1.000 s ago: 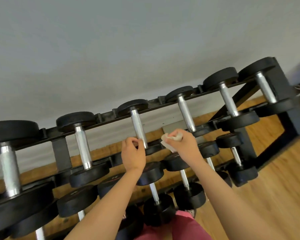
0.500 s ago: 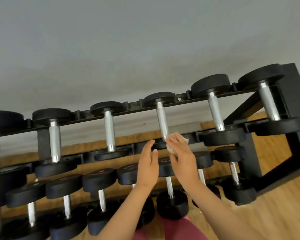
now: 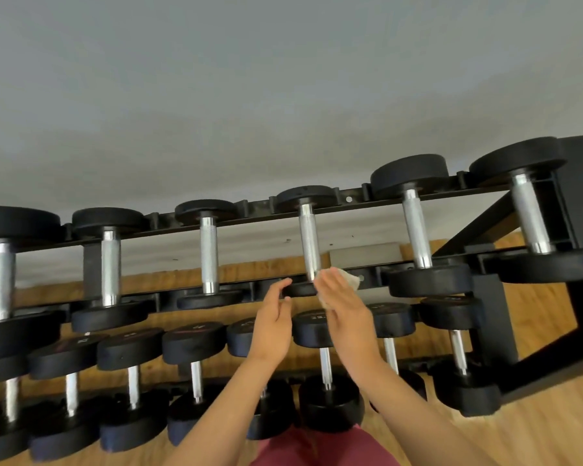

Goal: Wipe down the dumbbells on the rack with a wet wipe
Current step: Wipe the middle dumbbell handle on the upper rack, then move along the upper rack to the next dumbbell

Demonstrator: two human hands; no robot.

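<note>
The left hand [image 3: 272, 319] reaches up to the top tier of the black rack [image 3: 581, 183], its fingers [image 3: 281, 286] nearly straight and a little apart, holding nothing. Their tips lie at the left edge of the near head of one dumbbell [image 3: 308, 240], the fourth from the left on that tier, whose knurled steel handle runs up and away to the back rail. Whether the tips actually touch the rubber I cannot tell.

The right hand [image 3: 349, 312] stands just to the right of the same handle's lower end, seen edge-on, with its fingers [image 3: 330, 280] straight and pressed together. The wet wipe [image 3: 350, 280] lies against the palm side of those fingers: a crumpled white corner shows past them on the right, and another bit below, near the base of the handle. The thumb is hidden, so how the wipe is held in place is unclear. The wipe is at the handle's lower end, close to it or touching.

More dumbbells sit on the lower tier under both forearms, above a wooden floor [image 3: 535, 435]
</note>
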